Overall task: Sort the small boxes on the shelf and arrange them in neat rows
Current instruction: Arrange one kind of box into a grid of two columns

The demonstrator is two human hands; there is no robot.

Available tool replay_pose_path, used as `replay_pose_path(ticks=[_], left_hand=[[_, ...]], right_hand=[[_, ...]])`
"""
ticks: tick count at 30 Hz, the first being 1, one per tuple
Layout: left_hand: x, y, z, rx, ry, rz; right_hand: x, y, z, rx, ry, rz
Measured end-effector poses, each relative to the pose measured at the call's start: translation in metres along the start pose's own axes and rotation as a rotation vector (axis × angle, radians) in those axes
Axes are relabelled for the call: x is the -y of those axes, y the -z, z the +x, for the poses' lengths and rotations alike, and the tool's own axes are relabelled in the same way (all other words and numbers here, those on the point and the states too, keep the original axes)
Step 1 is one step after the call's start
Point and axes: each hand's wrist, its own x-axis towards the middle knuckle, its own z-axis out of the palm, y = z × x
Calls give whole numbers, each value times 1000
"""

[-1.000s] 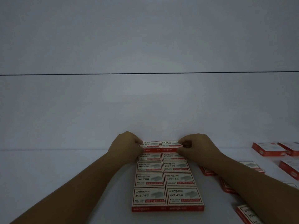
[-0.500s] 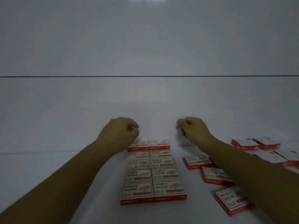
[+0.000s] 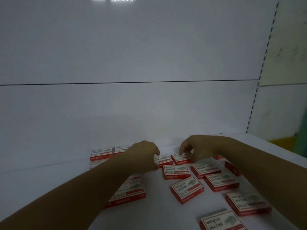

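So there's a smooth, glossy white shelf (image 3: 49,176) with a matching white back panel (image 3: 132,55) that has a thin dark seam running across it, and scattered on the shelf are a bunch of small flat cardboard boxes, red on the sides with white printed tops. On the left sits the tidy block of boxes (image 3: 131,191), packed edge to edge in two columns, though the person's left forearm covers most of it, so only the far pair and the nearest couple show. To the right are the loose boxes (image 3: 186,190), lying flat at all sorts of angles, and the one at the bottom edge is cut off by the frame. The left hand (image 3: 142,155) hangs palm-down with the fingers curled loosely over a box near the far end of the block; whether it's actually gripping that box is hard to tell. The right hand (image 3: 199,146) reaches in from the right, fingertips bent down and touching the far loose box (image 3: 180,159), but a real grip can't be made out either. The whole view is dim and a bit blurry, so the print is mostly unreadable.
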Motion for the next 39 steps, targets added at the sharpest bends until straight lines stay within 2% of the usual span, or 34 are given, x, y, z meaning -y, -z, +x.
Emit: replay_pose_path(ticks=[9, 16, 21, 26, 33, 36, 39], left_hand=[[7, 8, -2, -70, 22, -107], [72, 48, -59, -160, 189, -145], [113, 42, -101, -172, 325, -174], [124, 18, -105, -191, 343, -204], [129, -9, -103, -444, 459, -252], [128, -18, -105, -463, 546, -340], [126, -20, -106, -470, 553, -434]], right_hand=[[-3, -12, 4, -270, 83, 60], [57, -9, 33, -378, 256, 80], [106, -18, 58, -434, 323, 49], [118, -35, 68, -425, 342, -11], [110, -51, 71, -488, 351, 136], [109, -54, 71, -534, 304, 203], [109, -54, 71, -541, 275, 235]])
